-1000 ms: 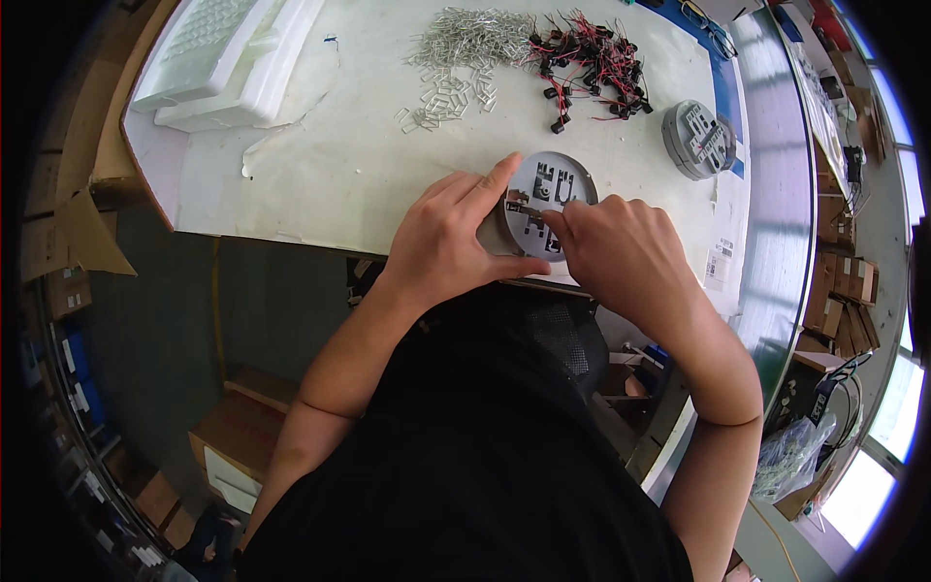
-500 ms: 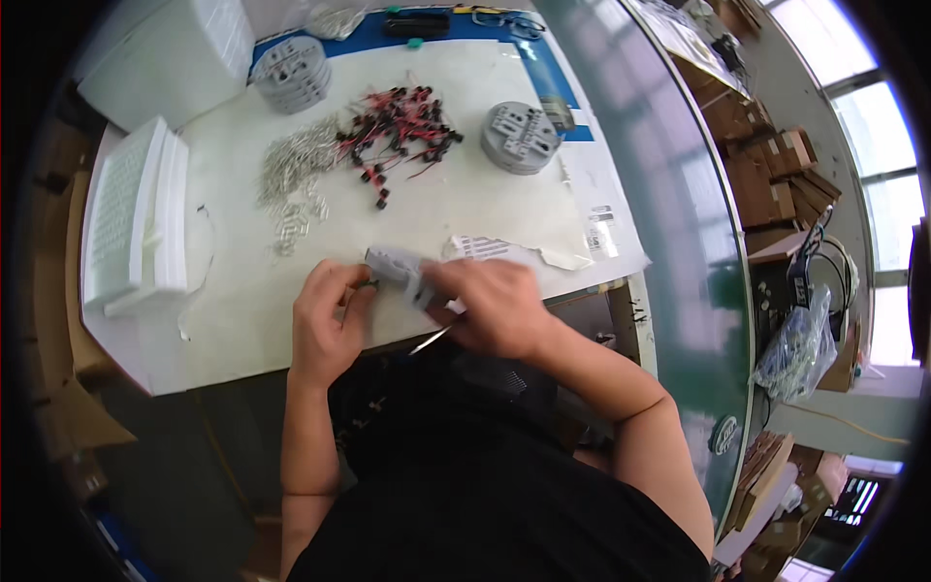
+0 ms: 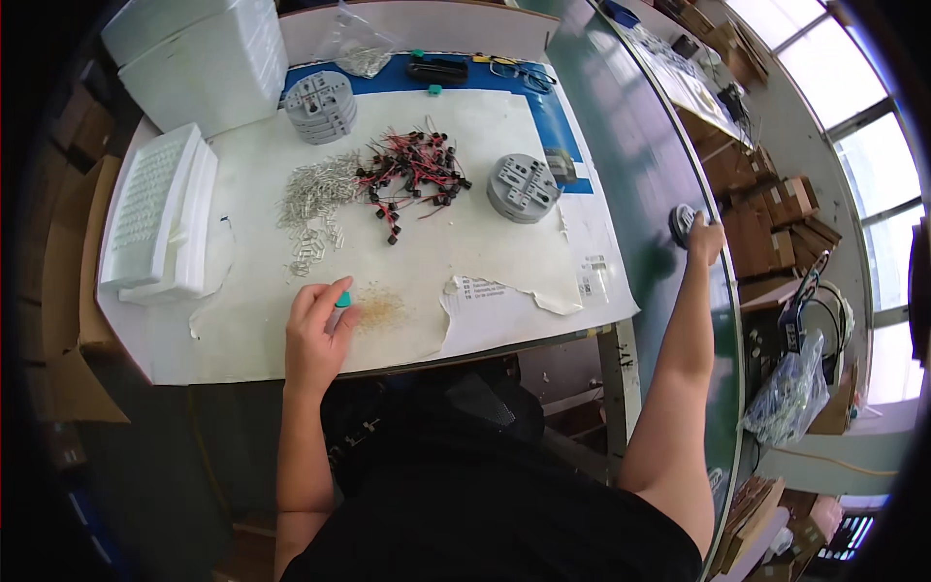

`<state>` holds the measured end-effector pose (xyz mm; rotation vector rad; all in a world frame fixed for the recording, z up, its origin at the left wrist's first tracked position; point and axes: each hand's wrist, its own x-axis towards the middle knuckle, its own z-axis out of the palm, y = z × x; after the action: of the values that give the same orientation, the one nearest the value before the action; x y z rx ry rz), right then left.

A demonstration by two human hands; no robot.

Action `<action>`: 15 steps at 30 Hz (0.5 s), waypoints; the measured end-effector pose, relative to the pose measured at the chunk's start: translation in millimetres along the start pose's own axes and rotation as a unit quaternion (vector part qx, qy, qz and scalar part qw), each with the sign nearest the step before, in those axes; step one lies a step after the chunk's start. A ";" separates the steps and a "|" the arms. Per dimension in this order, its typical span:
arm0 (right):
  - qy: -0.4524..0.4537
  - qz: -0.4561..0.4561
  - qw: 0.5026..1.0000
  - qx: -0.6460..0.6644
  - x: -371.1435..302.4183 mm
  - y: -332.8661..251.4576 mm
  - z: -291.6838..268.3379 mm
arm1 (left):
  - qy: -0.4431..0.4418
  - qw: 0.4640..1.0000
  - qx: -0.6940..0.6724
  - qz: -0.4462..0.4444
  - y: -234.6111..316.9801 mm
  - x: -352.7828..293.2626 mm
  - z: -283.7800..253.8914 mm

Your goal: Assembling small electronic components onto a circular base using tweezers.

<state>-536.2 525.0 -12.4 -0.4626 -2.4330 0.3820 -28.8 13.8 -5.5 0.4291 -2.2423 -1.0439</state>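
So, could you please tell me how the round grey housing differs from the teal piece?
The round grey housing is larger than the teal piece. The round grey housing is in the right hand, over the green surface; the teal piece is in the left hand, over the white tabletop. Both are held.

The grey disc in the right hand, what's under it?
Beside the grey disc, glossy green surface shows. What's directly beneath is covered, and the right hand hides part of the disc too.

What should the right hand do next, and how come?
Maybe the right hand should let go of the round grey part once it sits flat on the long green surface: the hand holds it out there, though I can't tell if they touch.
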 end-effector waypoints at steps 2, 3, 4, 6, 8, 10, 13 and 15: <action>-0.138 -0.158 0.972 0.109 -25.9 -52.1 -2.7 | -0.009 1.000 0.017 0.007 -1.2 3.8 -2.6; -0.251 -0.156 0.944 0.148 -64.3 -99.9 -25.1 | -0.019 0.999 0.032 0.011 -3.4 1.6 -5.2; -0.362 -0.149 0.902 0.182 -107.7 -147.1 -59.3 | -0.033 0.998 0.046 0.015 -4.0 -1.1 -8.7; -0.455 -0.183 0.858 0.156 -164.4 -203.4 -101.6 | -0.025 0.999 0.045 0.019 -8.4 -4.6 -10.4; -0.427 -0.225 0.863 0.148 -174.2 -206.3 -92.0 | -0.016 0.998 0.026 0.048 -13.8 -3.6 -10.3; -0.355 -0.300 0.876 0.132 -180.0 -209.9 -79.2 | -0.011 0.999 0.017 0.046 -14.1 -1.4 -9.9; -0.251 -0.339 0.898 0.125 -189.3 -224.7 -95.8 | 0.006 0.999 0.000 0.038 -11.6 -2.7 -11.1; -0.270 -0.347 0.890 0.119 -187.7 -229.3 -107.9 | 0.008 0.999 0.005 0.047 -2.9 -0.4 -13.4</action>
<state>-382.4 258.7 57.5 0.7090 -2.8050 0.5251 -19.6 4.5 -1.3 0.3313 -2.2319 -0.9766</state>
